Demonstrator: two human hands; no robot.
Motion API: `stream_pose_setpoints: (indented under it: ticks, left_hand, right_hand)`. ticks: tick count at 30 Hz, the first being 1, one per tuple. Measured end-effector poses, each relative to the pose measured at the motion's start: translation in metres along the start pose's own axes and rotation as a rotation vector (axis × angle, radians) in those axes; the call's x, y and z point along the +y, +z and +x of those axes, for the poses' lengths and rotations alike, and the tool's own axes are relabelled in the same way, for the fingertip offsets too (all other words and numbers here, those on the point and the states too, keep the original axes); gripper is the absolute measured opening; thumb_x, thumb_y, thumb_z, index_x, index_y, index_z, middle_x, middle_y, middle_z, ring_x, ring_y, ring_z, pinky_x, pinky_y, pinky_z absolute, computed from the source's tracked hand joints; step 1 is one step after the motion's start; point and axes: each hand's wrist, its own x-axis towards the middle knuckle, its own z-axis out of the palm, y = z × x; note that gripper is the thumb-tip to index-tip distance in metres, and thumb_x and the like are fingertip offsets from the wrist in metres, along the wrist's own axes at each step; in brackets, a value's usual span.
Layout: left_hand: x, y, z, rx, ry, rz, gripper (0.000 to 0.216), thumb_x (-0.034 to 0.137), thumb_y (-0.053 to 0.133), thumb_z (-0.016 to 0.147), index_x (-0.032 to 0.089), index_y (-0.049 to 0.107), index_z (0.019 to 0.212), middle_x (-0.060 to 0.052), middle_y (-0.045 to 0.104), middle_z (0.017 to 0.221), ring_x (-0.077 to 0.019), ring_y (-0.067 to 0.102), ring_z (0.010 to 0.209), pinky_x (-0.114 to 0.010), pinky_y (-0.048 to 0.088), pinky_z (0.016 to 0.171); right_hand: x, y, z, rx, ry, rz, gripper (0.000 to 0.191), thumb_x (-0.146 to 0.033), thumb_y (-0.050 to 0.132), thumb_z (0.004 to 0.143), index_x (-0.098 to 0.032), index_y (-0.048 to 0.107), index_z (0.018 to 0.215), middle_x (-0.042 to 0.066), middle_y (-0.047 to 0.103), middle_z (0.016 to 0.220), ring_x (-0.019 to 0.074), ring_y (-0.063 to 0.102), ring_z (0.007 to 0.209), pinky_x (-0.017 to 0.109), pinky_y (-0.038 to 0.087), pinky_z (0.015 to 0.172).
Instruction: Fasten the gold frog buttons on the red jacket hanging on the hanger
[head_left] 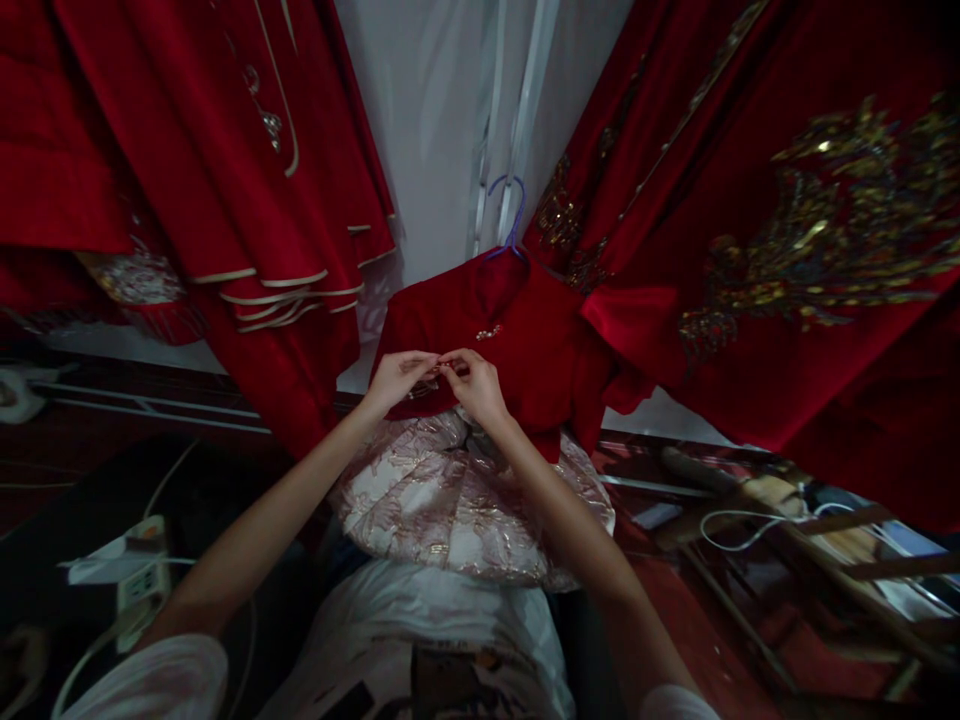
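Observation:
A short red jacket (517, 350) hangs on a purple hanger (515, 225) in front of me, with a small sparkling fastener (489, 332) on its chest. My left hand (405, 378) and my right hand (471, 382) meet over the jacket's lower front. Thumb and fingers of each are pinched, and the fingertips nearly touch. Between them shows a tiny shiny bit, too small to name. Below the hands, a pink and white brocade garment (450, 500) with a metallic sheen spreads across my lap.
Red garments with pale piping (277, 200) hang at left. At right hangs a red garment with gold beadwork (817, 220). A power strip (142, 580) with cables lies at lower left. A wooden frame (750, 580) with a white cable stands on the right.

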Motion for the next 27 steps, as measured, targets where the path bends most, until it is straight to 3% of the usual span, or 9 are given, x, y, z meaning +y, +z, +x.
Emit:
stream_pose_setpoints:
  ticks: [5,19,27]
  left_hand:
    - [-0.009,-0.008,-0.001,-0.056,0.033,0.064,0.051,0.047,0.082,0.058,0.012,0.073,0.095,-0.011,0.075,0.092,-0.0216,0.071,0.084,-0.041,0.054,0.090]
    - [-0.011,-0.003,0.000,-0.009,0.064,0.127,0.052,0.048,0.083,0.052,0.011,0.074,0.088,-0.012,0.075,0.090,-0.0223,0.071,0.081,-0.043,0.053,0.091]
    - [-0.008,-0.008,0.003,-0.057,0.061,0.178,0.046,0.046,0.082,0.054,0.012,0.075,0.084,-0.011,0.075,0.086,-0.0225,0.071,0.079,-0.041,0.055,0.087]
  right_hand:
    - [0.000,0.003,-0.004,0.065,0.008,0.054,0.015,-0.021,0.053,0.086,-0.020,0.064,0.095,0.003,0.065,0.095,0.0126,0.061,0.079,0.025,0.051,0.077]
    - [0.005,0.005,-0.003,0.051,0.005,-0.055,0.014,-0.021,0.055,0.085,-0.020,0.064,0.096,0.004,0.063,0.092,0.0138,0.060,0.075,0.026,0.051,0.073]
    - [0.007,0.003,-0.003,0.021,-0.003,-0.053,0.016,-0.023,0.052,0.088,-0.021,0.065,0.096,0.004,0.063,0.091,0.0143,0.061,0.077,0.027,0.051,0.075]
